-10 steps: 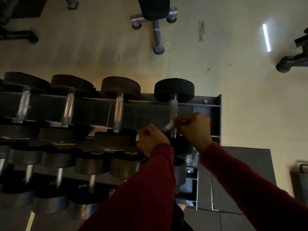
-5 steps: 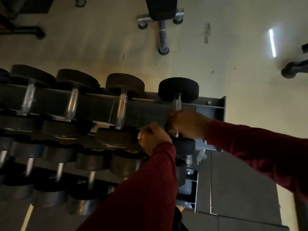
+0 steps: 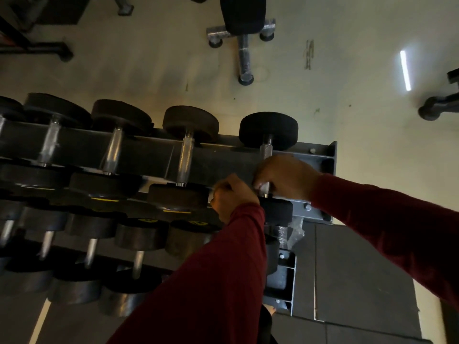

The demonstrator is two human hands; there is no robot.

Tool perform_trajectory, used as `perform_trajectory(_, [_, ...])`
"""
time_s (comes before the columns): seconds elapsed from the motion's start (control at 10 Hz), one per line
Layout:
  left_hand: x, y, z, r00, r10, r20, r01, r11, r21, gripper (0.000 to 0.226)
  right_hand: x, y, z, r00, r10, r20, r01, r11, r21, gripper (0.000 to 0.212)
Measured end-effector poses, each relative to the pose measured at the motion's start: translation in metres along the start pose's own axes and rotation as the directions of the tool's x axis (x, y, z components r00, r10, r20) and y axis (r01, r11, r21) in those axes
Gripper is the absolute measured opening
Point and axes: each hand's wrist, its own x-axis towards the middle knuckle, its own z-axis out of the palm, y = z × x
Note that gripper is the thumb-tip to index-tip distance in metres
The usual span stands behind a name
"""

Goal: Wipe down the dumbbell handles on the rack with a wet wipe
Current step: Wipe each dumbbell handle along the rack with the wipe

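Here right hand (image 3: pixel 288 177) grips the upright-running dumbbell handle (image 3: pixel 266 150).

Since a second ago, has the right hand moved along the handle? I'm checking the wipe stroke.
Yes. The right hand has slid up the handle of the end dumbbell, away from the near head and toward the far head.

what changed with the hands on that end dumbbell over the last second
The right hand, which pinched a white wipe beside the rightmost dumbbell's knurled steel handle a second ago, has closed around the handle's lower part, and the wipe is now mostly hidden. The left hand stays curled beside it. The other black-headed dumbbells have not moved on the grey steel rack.
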Motion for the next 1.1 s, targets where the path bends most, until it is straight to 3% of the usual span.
perform_trajectory(0.1, [-0.001, 0.003, -0.009, 0.998, -0.051, 0.047, 0.052, 0.999, -0.014, 0.038, -0.017, -0.016, -0.005, 0.865, 0.478, -0.155, -0.374, 0.819, 0.435, 0.019])
perform_trajectory(0.2, [0.006, -0.004, -0.018, 0.937, -0.145, 0.318, 0.17, 0.984, -0.052, 0.041, -0.039, -0.036, -0.007, 0.53, 0.842, 0.099, -0.413, 0.154, 0.898, 0.019])
perform_trajectory(0.3, [0.021, -0.01, -0.033, 0.833, -0.184, 0.521, 0.263, 0.962, -0.08, 0.053, -0.051, -0.061, -0.008, 0.484, 0.828, 0.285, -0.251, -0.181, 0.951, 0.029])
perform_trajectory(0.4, [0.026, 0.017, -0.104, 0.714, -0.122, 0.69, 0.191, 0.981, -0.024, 0.031, -0.047, -0.107, -0.017, 0.465, 0.832, 0.303, -0.134, -0.272, 0.953, 0.024])
perform_trajectory(0.5, [0.054, 0.025, -0.185, 0.694, -0.063, 0.717, -0.013, 0.995, 0.099, 0.036, -0.019, -0.174, -0.021, 0.505, 0.822, 0.264, -0.22, -0.173, 0.96, 0.019])
perform_trajectory(0.6, [0.107, 0.011, -0.281, 0.735, 0.053, 0.676, -0.239, 0.953, 0.185, 0.033, 0.032, -0.243, -0.007, 0.626, 0.766, 0.148, -0.387, 0.141, 0.911, 0.018])
perform_trajectory(0.7, [0.161, -0.005, -0.394, 0.778, 0.161, 0.608, -0.432, 0.839, 0.33, 0.035, 0.106, -0.328, 0.013, 0.751, 0.655, 0.085, -0.434, 0.391, 0.812, 0.011])
perform_trajectory(0.8, [0.22, -0.023, -0.514, 0.849, 0.212, 0.484, -0.44, 0.791, 0.425, 0.038, 0.189, -0.436, 0.032, 0.829, 0.551, 0.095, -0.41, 0.485, 0.772, 0.006])
perform_trajectory(0.9, [0.269, -0.039, -0.636, 0.926, 0.208, 0.317, -0.334, 0.843, 0.423, 0.036, 0.264, -0.546, 0.055, 0.899, 0.421, 0.124, -0.364, 0.558, 0.746, 0.011])
perform_trajectory(1.0, [0.305, -0.054, -0.746, 0.963, 0.2, 0.182, -0.26, 0.867, 0.425, 0.043, 0.329, -0.647, 0.074, 0.959, 0.253, 0.129, -0.273, 0.695, 0.665, 0.006])
perform_trajectory(1.1, [0.335, -0.068, -0.839, 0.987, 0.159, -0.002, -0.145, 0.906, 0.398, 0.033, 0.38, -0.747, 0.08, 0.982, 0.13, 0.137, -0.188, 0.747, 0.637, 0.01])
